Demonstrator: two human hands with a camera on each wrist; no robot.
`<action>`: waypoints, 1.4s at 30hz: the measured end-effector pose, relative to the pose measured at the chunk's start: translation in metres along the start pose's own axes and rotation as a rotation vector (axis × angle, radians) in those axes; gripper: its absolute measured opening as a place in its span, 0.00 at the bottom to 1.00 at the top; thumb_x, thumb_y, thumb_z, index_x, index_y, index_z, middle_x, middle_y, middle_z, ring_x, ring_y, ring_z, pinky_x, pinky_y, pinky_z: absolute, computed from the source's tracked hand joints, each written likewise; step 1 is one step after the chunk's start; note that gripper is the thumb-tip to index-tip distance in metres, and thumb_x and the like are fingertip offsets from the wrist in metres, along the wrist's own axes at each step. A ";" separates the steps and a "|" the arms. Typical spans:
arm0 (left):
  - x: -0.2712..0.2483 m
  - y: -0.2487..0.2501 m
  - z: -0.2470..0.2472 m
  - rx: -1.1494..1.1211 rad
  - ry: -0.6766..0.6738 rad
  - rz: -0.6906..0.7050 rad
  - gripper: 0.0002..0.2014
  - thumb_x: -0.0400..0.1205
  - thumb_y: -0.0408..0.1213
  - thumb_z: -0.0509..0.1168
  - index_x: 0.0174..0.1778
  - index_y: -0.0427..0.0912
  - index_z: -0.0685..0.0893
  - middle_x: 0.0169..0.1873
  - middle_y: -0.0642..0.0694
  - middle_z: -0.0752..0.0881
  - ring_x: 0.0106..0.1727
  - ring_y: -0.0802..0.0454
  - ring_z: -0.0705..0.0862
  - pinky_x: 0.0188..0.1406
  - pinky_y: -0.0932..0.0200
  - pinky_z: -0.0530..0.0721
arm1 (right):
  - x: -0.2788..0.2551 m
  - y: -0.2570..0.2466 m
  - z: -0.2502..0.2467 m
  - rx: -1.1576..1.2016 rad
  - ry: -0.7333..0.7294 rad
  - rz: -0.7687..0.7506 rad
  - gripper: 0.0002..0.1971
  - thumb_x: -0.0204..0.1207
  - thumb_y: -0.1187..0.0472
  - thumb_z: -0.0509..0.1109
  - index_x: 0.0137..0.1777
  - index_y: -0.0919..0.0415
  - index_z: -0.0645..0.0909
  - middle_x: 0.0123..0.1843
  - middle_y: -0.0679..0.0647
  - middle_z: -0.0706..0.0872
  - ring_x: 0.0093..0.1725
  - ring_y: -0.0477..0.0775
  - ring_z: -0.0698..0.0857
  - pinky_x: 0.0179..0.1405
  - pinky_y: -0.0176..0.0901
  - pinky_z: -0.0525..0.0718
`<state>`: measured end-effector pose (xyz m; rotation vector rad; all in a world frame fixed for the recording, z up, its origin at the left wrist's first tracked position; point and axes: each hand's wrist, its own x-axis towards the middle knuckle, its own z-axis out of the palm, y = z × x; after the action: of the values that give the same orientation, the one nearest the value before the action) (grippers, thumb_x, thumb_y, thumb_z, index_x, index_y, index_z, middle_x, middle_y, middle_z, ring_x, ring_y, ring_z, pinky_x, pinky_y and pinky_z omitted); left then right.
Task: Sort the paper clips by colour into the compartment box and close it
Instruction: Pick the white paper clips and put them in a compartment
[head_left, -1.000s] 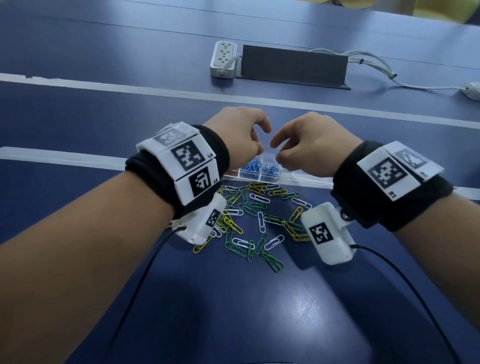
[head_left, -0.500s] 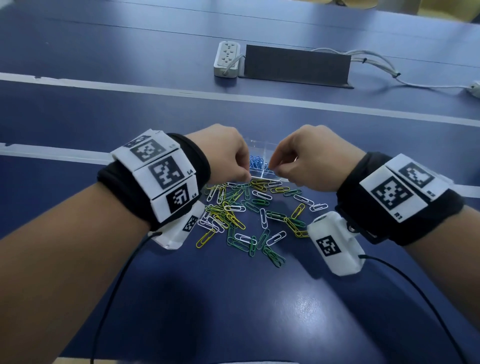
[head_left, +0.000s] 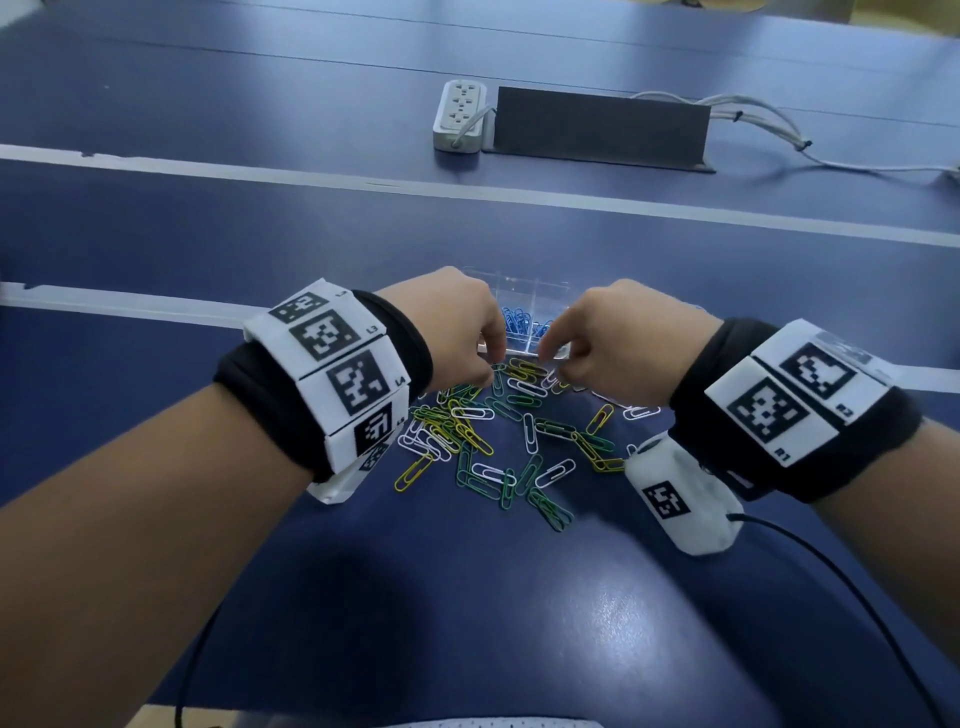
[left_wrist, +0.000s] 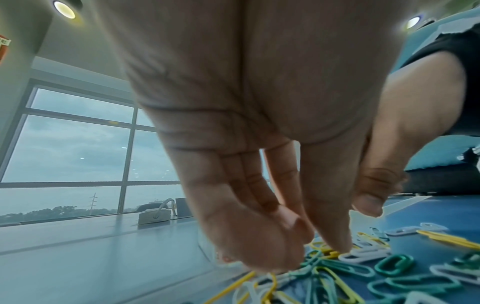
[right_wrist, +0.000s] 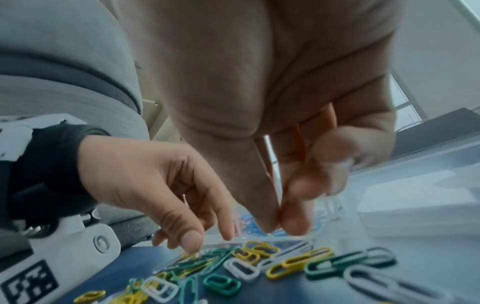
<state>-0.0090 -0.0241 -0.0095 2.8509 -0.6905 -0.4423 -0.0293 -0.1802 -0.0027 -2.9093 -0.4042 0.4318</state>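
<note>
Both hands have dropped from the compartment box to the paper clips: left hand fingertips touching, right hand pinching emptily. Wrist views reveal windows beyond the blue surface.

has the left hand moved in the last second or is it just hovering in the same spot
Yes. The left hand has come down and toward the person: earlier it was raised over the compartment box, and now its fingertips reach the far edge of the loose paper clips in front of it.
</note>
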 end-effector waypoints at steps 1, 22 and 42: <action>0.000 0.001 0.000 -0.009 0.000 0.002 0.11 0.76 0.44 0.70 0.53 0.52 0.89 0.34 0.55 0.78 0.41 0.53 0.79 0.50 0.61 0.80 | 0.001 0.001 0.000 -0.010 0.011 0.003 0.13 0.73 0.59 0.66 0.52 0.46 0.88 0.47 0.54 0.91 0.49 0.59 0.86 0.51 0.43 0.84; 0.005 0.025 0.011 0.068 -0.063 0.119 0.06 0.76 0.38 0.63 0.32 0.48 0.78 0.31 0.49 0.79 0.42 0.46 0.81 0.44 0.58 0.81 | -0.014 0.020 -0.008 0.024 -0.054 -0.001 0.04 0.66 0.58 0.69 0.33 0.49 0.80 0.28 0.42 0.79 0.34 0.47 0.78 0.47 0.47 0.84; -0.006 0.027 0.006 -0.132 -0.052 0.140 0.12 0.76 0.34 0.60 0.47 0.53 0.85 0.26 0.56 0.74 0.29 0.60 0.73 0.41 0.63 0.75 | -0.006 0.019 0.005 -0.251 -0.018 -0.059 0.12 0.74 0.61 0.63 0.48 0.49 0.86 0.46 0.53 0.87 0.44 0.54 0.75 0.36 0.39 0.70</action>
<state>-0.0268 -0.0456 -0.0073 2.6566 -0.8309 -0.5208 -0.0320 -0.1993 -0.0094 -3.1258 -0.5838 0.4262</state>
